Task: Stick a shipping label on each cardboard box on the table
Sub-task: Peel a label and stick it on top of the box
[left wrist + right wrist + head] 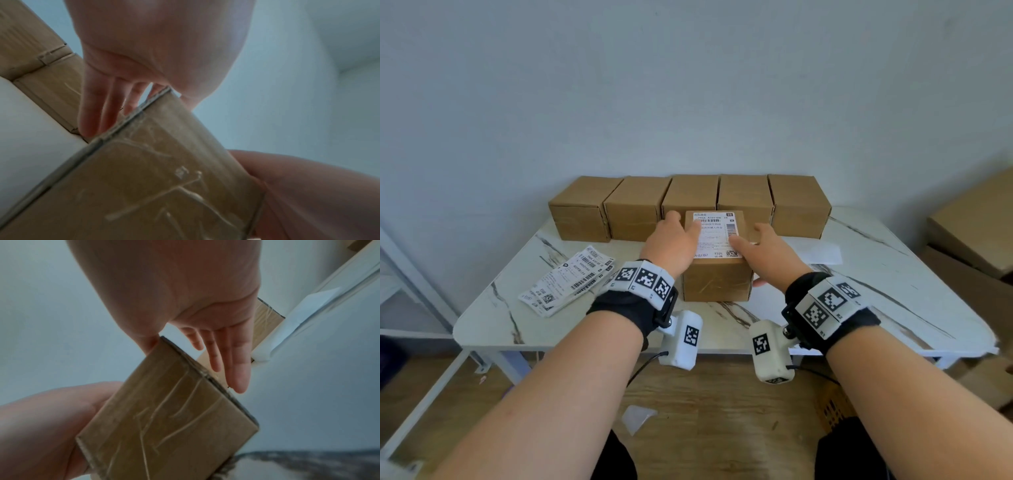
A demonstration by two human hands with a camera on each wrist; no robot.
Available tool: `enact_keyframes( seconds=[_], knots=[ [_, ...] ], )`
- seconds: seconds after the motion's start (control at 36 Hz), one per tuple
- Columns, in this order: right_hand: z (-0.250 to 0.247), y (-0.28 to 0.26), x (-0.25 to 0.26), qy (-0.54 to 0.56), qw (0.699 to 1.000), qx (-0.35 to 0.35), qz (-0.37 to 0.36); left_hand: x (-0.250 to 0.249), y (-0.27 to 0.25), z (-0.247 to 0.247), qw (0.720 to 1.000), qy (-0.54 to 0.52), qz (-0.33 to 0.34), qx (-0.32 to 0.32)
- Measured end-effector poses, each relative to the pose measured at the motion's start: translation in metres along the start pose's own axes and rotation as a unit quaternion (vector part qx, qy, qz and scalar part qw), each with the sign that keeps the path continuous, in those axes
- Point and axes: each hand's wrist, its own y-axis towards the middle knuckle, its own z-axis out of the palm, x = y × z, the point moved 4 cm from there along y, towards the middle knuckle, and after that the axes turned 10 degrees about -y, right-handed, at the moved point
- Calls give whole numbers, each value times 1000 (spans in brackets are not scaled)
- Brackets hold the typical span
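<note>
A brown cardboard box [717,279] stands in the middle of the table, in front of a row of several plain boxes [635,207]. A white shipping label [717,236] lies flat on its top. My left hand [681,226] flanks its left side, thumb resting on the label's left edge, and its straight fingers [92,113] lie down the box's [154,186] side. My right hand [753,240] flanks the right side, thumb on the label. Its straight fingers [236,361] run along the box's [168,418] right face.
A fanned stack of printed labels [571,277] lies on the marble-look table [893,291] to the left. A white backing sheet [822,251] lies right of the box. Large cartons [976,222] stand off the table's right end. A scrap of backing paper [637,416] lies on the wooden floor.
</note>
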Motion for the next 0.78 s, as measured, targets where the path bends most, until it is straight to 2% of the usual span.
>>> enact_keyframes(
  seconds=[0.11, 0.22, 0.25, 0.28, 0.36, 0.44, 0.56, 0.78],
  knots=[
    [5, -4, 0, -12, 1000, -12, -16, 1, -11, 0, 1000, 6, 1, -6],
    [-9, -9, 7, -3, 999, -39, -22, -15, -17, -9, 998, 5, 38, -49],
    [-19, -12, 6, 12, 997, -70, -23, -26, -21, -10, 997, -15, 56, -58],
    [-64, -30, -11, 47, 990, -133, -19, -75, -31, 2, 992, -30, 107, -54],
    [-89, -32, -5, 87, 975, -202, -31, -99, -33, -9, 982, -106, 127, -90],
    [-99, -36, 0, 119, 964, -236, -41, -110, -33, -12, 971, -159, 138, -109],
    [-115, -31, -7, 131, 952, -275, -41, -129, -30, 0, 966, -198, 149, -72],
    [-173, -4, -52, 134, 936, -326, 0, -196, -11, 66, 953, -244, 172, 54]
  ],
)
